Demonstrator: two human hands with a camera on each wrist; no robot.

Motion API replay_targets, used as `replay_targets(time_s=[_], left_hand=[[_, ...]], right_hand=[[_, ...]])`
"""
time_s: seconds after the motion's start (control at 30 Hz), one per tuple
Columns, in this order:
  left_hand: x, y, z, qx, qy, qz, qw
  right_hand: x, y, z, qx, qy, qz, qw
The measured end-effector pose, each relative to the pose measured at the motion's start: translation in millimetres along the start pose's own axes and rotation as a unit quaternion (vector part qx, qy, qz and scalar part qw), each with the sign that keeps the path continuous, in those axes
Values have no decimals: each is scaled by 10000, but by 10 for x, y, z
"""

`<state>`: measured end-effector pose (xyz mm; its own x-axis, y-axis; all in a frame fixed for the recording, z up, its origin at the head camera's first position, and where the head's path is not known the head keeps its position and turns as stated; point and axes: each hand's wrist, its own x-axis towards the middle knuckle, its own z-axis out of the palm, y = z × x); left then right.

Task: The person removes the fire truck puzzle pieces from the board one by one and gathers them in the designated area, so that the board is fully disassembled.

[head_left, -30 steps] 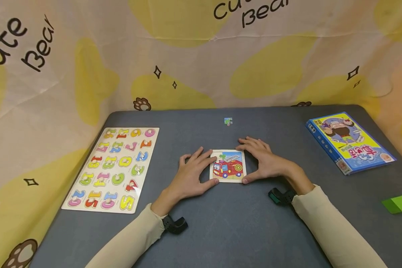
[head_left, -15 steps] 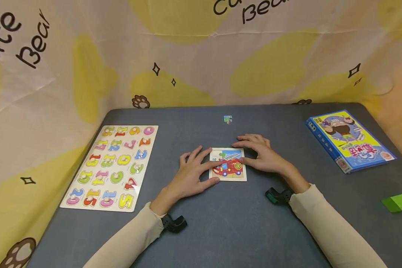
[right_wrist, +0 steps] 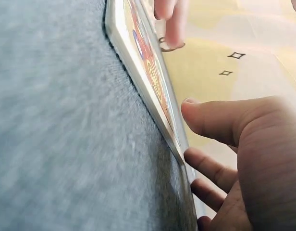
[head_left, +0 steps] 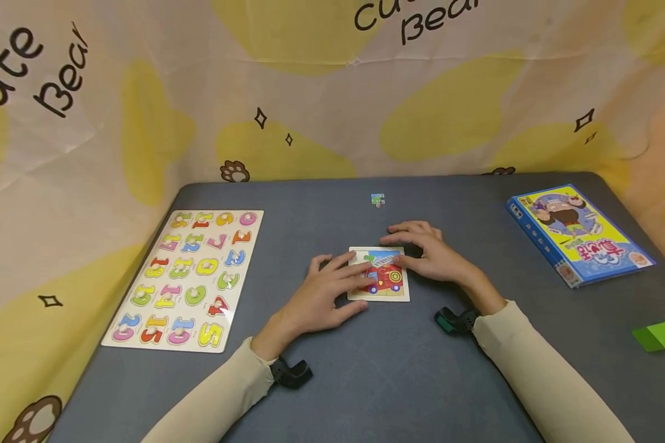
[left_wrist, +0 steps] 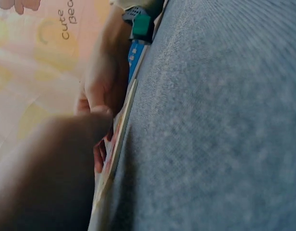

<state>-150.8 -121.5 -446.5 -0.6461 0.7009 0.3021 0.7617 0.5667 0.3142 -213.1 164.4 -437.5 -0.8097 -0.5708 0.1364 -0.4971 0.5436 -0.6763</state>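
A small square picture puzzle (head_left: 394, 288) with a red fire truck lies flat on the dark grey table. My left hand (head_left: 322, 298) reaches over its left half, fingers extended across the picture and thumb along the lower edge. On the other side, the thumb of my right hand (head_left: 433, 257) overlaps the upper right edge, while the other fingers extend loosely beyond the top corner. In the right wrist view, the puzzle's pale edge (right_wrist: 143, 103) runs close to the right thumb and fingertips. A little jigsaw piece (head_left: 377, 199), blue and green, lies apart farther back.
A white number board (head_left: 108, 341) with several colourful numerals lies at the left. At the right sits a blue and yellow cartoon box (head_left: 582, 237), and nearer the right edge a green block (head_left: 662, 335). Printed fabric (head_left: 321, 92) hangs behind the table.
My left hand has shifted right, bringing more of its fingers over the picture. The right thumb has gone from the puzzle's lower right corner up to its upper right edge.
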Motion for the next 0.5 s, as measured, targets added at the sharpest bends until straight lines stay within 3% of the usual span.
replay_targets(time_s=[0.13, 0.27, 0.5], left_hand=[[-9, 30, -18, -125, -367, 375, 9985], [-16, 38, -15, -139, -625, 293, 9975], [-31, 43, -31, -54, -596, 180, 9980]], right_hand=[[70, -38, 14, -7, -143, -181, 9997], [155, -70, 9, -92, -468, -398, 9981], [287, -133, -69, -210, -1114, -355, 9929]])
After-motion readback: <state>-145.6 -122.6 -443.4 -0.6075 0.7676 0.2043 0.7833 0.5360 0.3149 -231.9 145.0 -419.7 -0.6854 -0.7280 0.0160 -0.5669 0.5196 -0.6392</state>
